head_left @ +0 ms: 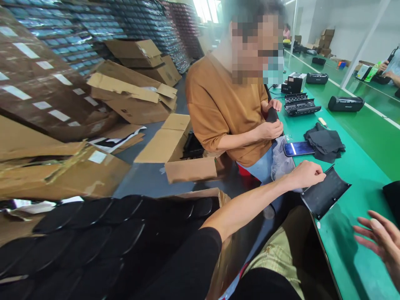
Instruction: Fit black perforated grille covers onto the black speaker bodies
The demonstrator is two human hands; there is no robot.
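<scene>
My left hand (pixel 308 174) reaches out over the edge of the green table (pixel 359 166) and pinches the top corner of a black curved panel (pixel 326 195), which lies tilted at the table's edge. At the lower right my right hand (pixel 383 241) hovers above the table with its fingers spread and nothing in it, a short way from the panel.
A co-worker in a brown shirt (pixel 218 104) sits to my left at the table, both hands on a small black part (pixel 272 114). A phone (pixel 298 148), black cloths (pixel 326 143) and black speaker housings (pixel 345 103) lie beyond. A carton of black oval parts (pixel 93 233) stands at my left.
</scene>
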